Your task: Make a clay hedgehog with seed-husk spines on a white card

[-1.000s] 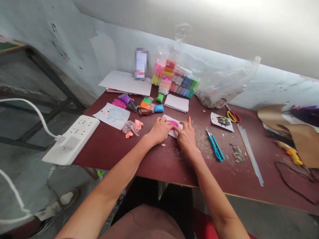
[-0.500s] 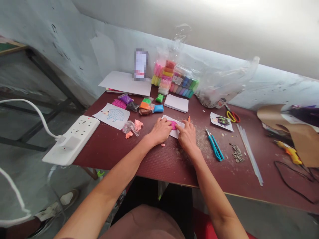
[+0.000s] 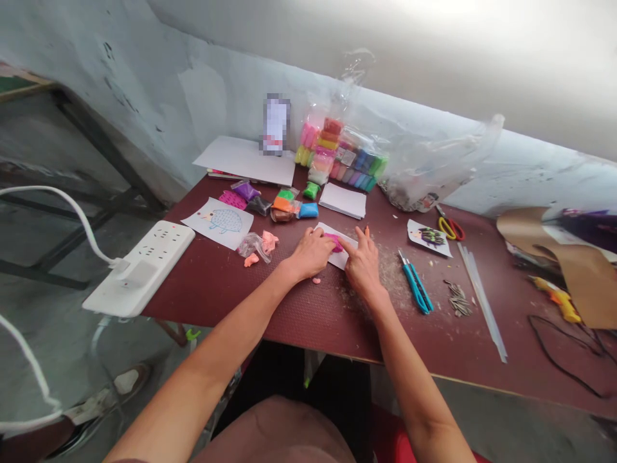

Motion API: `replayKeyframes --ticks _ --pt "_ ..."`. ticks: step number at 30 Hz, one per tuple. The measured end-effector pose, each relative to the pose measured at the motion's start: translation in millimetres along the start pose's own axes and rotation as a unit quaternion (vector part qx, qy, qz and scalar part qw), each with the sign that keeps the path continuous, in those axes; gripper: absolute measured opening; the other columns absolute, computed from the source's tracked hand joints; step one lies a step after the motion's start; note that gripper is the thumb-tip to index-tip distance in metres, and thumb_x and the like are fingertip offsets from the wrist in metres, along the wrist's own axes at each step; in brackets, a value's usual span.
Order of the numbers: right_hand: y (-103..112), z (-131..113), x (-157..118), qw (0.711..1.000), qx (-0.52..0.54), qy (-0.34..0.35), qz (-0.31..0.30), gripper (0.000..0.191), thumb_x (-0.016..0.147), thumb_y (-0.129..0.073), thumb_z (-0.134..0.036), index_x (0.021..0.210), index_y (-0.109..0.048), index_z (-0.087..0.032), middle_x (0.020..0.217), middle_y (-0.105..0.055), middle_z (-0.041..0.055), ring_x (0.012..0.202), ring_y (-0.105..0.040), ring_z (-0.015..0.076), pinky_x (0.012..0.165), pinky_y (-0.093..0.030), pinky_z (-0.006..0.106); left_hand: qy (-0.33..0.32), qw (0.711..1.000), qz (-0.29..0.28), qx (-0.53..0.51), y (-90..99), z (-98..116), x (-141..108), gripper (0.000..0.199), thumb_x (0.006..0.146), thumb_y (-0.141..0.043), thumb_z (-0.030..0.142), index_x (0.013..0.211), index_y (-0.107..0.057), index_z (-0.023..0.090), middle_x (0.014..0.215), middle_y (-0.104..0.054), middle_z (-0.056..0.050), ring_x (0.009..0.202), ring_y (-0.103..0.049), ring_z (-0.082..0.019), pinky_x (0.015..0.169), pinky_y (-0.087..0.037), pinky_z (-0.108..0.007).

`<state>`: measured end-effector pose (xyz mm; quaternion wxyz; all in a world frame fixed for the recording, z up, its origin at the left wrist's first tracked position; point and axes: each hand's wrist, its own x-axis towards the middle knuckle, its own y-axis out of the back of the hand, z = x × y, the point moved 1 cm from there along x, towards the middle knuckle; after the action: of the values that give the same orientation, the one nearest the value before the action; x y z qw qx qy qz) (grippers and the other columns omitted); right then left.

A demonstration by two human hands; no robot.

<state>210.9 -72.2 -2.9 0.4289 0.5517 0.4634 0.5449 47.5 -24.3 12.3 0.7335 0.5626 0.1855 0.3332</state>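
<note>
Pink clay has lengthened, its end under the left hand

We log bright, diffuse daylight, washing to white glare on the pale plaster wall at upper right. Shadows: faint and soft under the left hand and right hand on the dark red surface. Wide-angle distortion bends lines toward the frame edges. We note a pixelated upright rectangular patch, and slight softness across the grey concrete floor.
</note>
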Motion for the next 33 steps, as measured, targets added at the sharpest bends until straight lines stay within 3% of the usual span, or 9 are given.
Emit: replayKeyframes --ticks 6,10,13,17,21,28,33 --pt "-4 -1 -2 0.999 0.036 0.007 0.007 0.054 0.098 -0.043 -0.008 0.133 -0.076 -0.033 0.16 -0.05 0.0129 0.15 -0.038 0.037 0.112 -0.041 0.054 -0.011 1.0 0.02 0.008 -2.5 -1 -1 0.034 0.105 -0.046 0.019 0.123 -0.075 0.02 0.137 -0.07 -0.01 0.123 -0.056 -0.029 0.101 -0.041 -0.044" --pt "-1 3 -5 0.996 0.065 0.001 0.055 0.056 0.094 -0.043 -0.005 0.135 -0.074 -0.027 0.157 -0.052 0.0154 0.149 -0.039 0.0358 0.111 -0.041 0.052 0.006 0.999 0.04 -0.004 1.2 -7 -1 0.033 0.102 -0.048 0.016 0.119 -0.077 0.017 0.127 -0.074 -0.012 0.119 -0.057 -0.029 0.099 -0.042 -0.044" --pt "5 5 -13 0.995 0.077 0.021 0.067 0.04 0.097 -0.05 -0.014 0.126 -0.076 -0.023 0.147 -0.058 0.0174 0.138 -0.049 0.0347 0.106 -0.042 0.049 0.046 0.997 0.068 -0.011 4.9 -17 -1 0.032 0.101 -0.049 0.015 0.11 -0.079 0.015 0.114 -0.076 -0.015 0.111 -0.06 -0.03 0.093 -0.045 -0.043" --pt "13 5 -27 0.996 0.06 0.054 0.022 0.021 0.099 -0.064 -0.035 0.108 -0.076 -0.02 0.118 -0.068 0.0138 0.107 -0.059 0.0288 0.091 -0.042 0.039 0.111 0.985 0.129 -0.022 7.2 -31 0 0.036 0.102 -0.046 0.014 0.112 -0.08 0.015 0.109 -0.077 -0.014 0.108 -0.062 -0.031 0.093 -0.047 -0.044" --pt "20 4 -32 0.996 0.004 0.08 -0.03 0.016 0.1 -0.066 -0.032 0.098 -0.076 -0.02 0.102 -0.071 0.0101 0.098 -0.057 0.0254 0.085 -0.036 0.035 0.136 0.977 0.161 -0.03 6.2 -40 0 0.036 0.1 -0.047 0.012 0.108 -0.081 0.017 0.109 -0.078 -0.013 0.107 -0.065 -0.029 0.096 -0.049 -0.043" --pt "27 6 -29 0.993 -0.043 0.094 -0.06 0.026 0.105 -0.054 -0.023 0.096 -0.078 -0.018 0.1 -0.073 0.0114 0.096 -0.055 0.025 0.084 -0.033 0.036 0.148 0.979 0.135 -0.04 4.9 -40 0 0.035 0.099 -0.049 0.012 0.11 -0.082 0.017 0.112 -0.079 -0.013 0.109 -0.066 -0.028 0.097 -0.05 -0.041" --pt "29 -6 -17 0.997 -0.013 0.076 -0.016 0.034 0.105 -0.047 -0.017 0.119 -0.078 -0.02 0.121 -0.069 0.0136 0.108 -0.052 0.0274 0.089 -0.034 0.037 0.149 0.981 0.117 -0.037 3.8 -39 -1 0.036 0.097 -0.05 0.011 0.112 -0.082 0.017 0.113 -0.077 -0.013 0.109 -0.065 -0.028 0.098 -0.049 -0.04"
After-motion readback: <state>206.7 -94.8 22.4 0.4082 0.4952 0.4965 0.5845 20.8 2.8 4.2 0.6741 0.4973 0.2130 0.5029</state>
